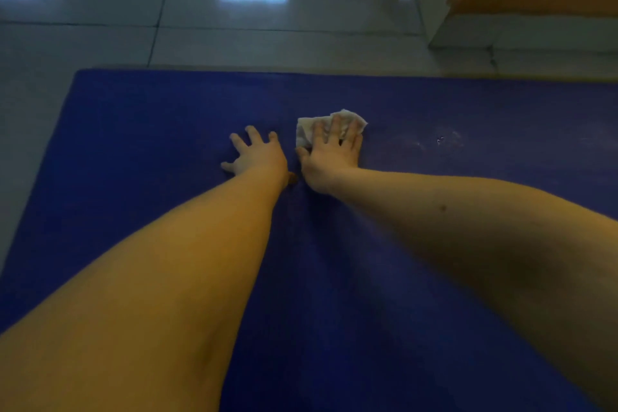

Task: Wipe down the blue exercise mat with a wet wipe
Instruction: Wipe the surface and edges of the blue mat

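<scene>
Both hands lie flat with straight fingers on the blue exercise mat (167, 144) spread over the tiled floor (100, 43): the left hand (257, 154) seemingly steadying it, the right hand (329, 152) pressing the crumpled wet wipe (306, 130) down, probably for scrubbing pressure.

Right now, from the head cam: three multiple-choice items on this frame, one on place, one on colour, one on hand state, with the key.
1. Where is the wet wipe? A) under the right hand on the mat; B) under the left hand; C) off the mat.
2. Mat colour? A) green; B) blue; C) red.
3. Left hand state? A) fist; B) pinching the wipe; C) open, flat on the mat.
Answers: 1 A, the white wipe shows beneath the right hand's straight fingers; 2 B, the surface is plainly blue; 3 C, its fingers are spread and hold nothing.
</scene>
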A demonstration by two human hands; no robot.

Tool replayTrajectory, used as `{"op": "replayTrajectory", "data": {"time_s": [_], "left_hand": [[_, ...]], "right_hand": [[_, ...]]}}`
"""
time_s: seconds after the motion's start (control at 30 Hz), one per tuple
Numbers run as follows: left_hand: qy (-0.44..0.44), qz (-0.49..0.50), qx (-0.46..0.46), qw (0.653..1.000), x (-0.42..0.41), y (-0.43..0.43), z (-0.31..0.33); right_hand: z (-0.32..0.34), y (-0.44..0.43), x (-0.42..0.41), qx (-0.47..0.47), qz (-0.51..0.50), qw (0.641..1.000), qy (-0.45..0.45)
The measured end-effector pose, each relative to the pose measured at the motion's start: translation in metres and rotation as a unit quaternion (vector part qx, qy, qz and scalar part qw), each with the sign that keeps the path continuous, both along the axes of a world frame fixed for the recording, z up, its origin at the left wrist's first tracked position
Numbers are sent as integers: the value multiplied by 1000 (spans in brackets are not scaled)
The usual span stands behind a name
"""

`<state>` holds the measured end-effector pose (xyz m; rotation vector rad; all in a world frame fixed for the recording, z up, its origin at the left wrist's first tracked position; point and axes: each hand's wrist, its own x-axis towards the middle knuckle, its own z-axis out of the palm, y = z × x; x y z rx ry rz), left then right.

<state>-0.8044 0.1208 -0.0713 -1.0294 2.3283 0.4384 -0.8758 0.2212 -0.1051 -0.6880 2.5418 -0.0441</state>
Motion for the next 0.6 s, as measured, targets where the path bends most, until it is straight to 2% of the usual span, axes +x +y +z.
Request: {"op": "replayTrajectory", "data": {"time_s": [0.23,0.47,0.6], "left_hand": [[-4,-9,2,1000,-2,-4,-1],[-15,-9,-4,1000,-7,-3,-3],[-22,-7,-3,1000,-10,-4,-2]], "right_hand": [[1,-44,-30,-24,91,996,1],[1,-51,-56,-36,169,985,-2],[5,-61,-59,-49,181,982,-6]]}}
